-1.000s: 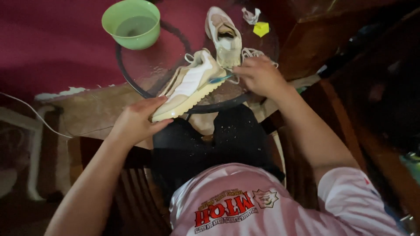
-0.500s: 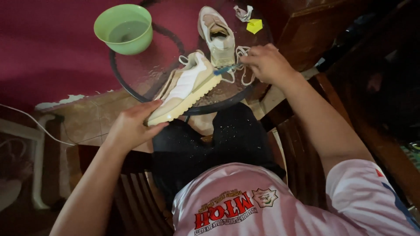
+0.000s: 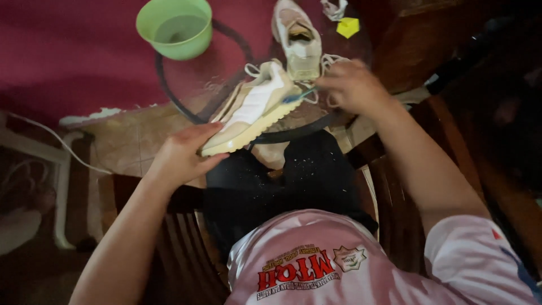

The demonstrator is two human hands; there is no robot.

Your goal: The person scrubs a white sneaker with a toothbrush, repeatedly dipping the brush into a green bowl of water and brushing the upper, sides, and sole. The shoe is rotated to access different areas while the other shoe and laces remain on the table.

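My left hand [image 3: 182,153] grips the toe end of a cream and white sneaker [image 3: 255,107], holding it tilted over the round glass table [image 3: 186,93]. My right hand [image 3: 351,86] is closed around a small brush with a blue handle [image 3: 294,96] whose head rests against the shoe's heel side. The second sneaker [image 3: 298,39] lies on the table just beyond, opening facing up. Loose white laces [image 3: 330,59] trail near my right hand.
A green plastic bowl [image 3: 175,27] with water stands at the table's far left. A yellow scrap [image 3: 348,26] and a crumpled white piece [image 3: 334,8] lie at the far edge. Dark wooden chair parts [image 3: 406,169] flank my lap; a white cable [image 3: 51,138] runs at left.
The view has tilted so the table sits higher in frame. My right hand has shifted slightly right along the shoe with the brush; my left hand keeps its hold on the toe.
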